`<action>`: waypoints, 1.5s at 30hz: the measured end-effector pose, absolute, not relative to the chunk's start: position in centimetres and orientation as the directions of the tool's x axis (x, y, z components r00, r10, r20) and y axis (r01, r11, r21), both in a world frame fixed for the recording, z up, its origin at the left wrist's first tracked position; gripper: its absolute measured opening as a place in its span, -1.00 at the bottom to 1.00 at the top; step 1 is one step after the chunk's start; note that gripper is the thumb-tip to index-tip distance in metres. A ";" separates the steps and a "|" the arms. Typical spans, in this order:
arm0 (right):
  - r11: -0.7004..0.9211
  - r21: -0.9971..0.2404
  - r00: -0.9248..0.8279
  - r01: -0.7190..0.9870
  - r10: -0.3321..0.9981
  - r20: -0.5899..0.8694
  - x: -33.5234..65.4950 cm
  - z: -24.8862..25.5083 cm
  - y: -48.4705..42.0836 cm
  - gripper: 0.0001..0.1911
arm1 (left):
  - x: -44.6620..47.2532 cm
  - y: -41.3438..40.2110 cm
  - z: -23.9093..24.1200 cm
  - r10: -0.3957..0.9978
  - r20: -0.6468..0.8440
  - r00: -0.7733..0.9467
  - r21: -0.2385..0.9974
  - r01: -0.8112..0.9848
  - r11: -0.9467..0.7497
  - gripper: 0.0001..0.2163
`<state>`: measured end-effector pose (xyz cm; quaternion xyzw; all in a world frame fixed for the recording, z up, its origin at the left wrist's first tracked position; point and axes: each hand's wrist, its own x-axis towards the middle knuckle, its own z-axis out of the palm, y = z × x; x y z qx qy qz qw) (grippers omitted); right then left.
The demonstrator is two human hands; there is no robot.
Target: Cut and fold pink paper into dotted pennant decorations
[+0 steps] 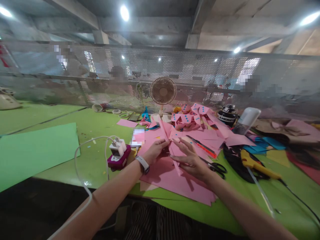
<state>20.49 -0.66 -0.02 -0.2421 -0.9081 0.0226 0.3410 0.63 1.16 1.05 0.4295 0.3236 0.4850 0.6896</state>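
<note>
My left hand [158, 148], with a watch on its wrist, pinches the edge of a folded pink paper piece [165, 130] that stands up from the table. My right hand [188, 158] is at the other side of this piece, its fingers stretched out and spread, the tips touching the paper. Beneath both hands lie flat pink sheets [172, 183]. An orange utility knife [205, 148] rests on pink paper just beyond my right hand. Black scissors [217, 168] lie beside that hand, partly hidden by it.
A yellow glue gun [257, 165] with a cord lies at the right. Behind stand a small fan [163, 91], a heap of cut pink paper [190, 116] and a black jar [227, 115]. White chargers on a purple power strip [119, 160] and a green sheet [37, 151] are left.
</note>
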 end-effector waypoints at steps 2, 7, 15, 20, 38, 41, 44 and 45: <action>0.894 -0.186 -0.665 0.408 0.431 0.609 20.7 -0.2 -0.3 -0.59 | 0.6 1.2 1.1 0.939 -0.022 0.343 0.898 -0.407 0.170 -0.74; 0.924 -0.135 -0.722 0.359 0.367 0.586 21.0 -0.2 0.4 -0.62 | 0.8 1.4 1.1 0.927 -0.010 0.375 0.877 -0.442 0.188 -0.79; 0.889 -0.286 -0.595 0.358 0.453 0.664 20.3 0.3 -0.3 -0.76 | 0.7 1.3 0.8 0.900 -0.001 0.437 0.879 -0.429 0.209 -0.81; 0.833 -0.390 -0.407 0.393 0.538 0.738 19.9 0.0 -0.2 -0.88 | 1.1 0.7 1.1 0.893 0.015 0.450 0.864 -0.455 0.215 -0.78; 0.768 -0.378 -0.289 0.517 0.572 0.768 19.9 0.4 -0.9 -0.89 | 2.2 0.0 1.2 0.886 0.003 0.464 0.809 -0.522 0.270 -0.80; 0.802 -0.384 -0.289 0.456 0.542 0.789 19.8 0.8 -1.4 -0.88 | 1.9 0.5 0.8 0.909 -0.011 0.416 0.797 -0.546 0.259 -0.81; 0.818 -0.368 -0.312 0.442 0.525 0.792 19.8 1.0 -1.6 -0.87 | 1.7 0.8 0.7 0.922 -0.037 0.385 0.794 -0.548 0.261 -0.82; 0.819 -0.358 -0.325 0.449 0.523 0.788 19.8 1.0 -1.6 -0.86 | 1.7 0.8 0.7 0.922 -0.047 0.385 0.798 -0.540 0.266 -0.83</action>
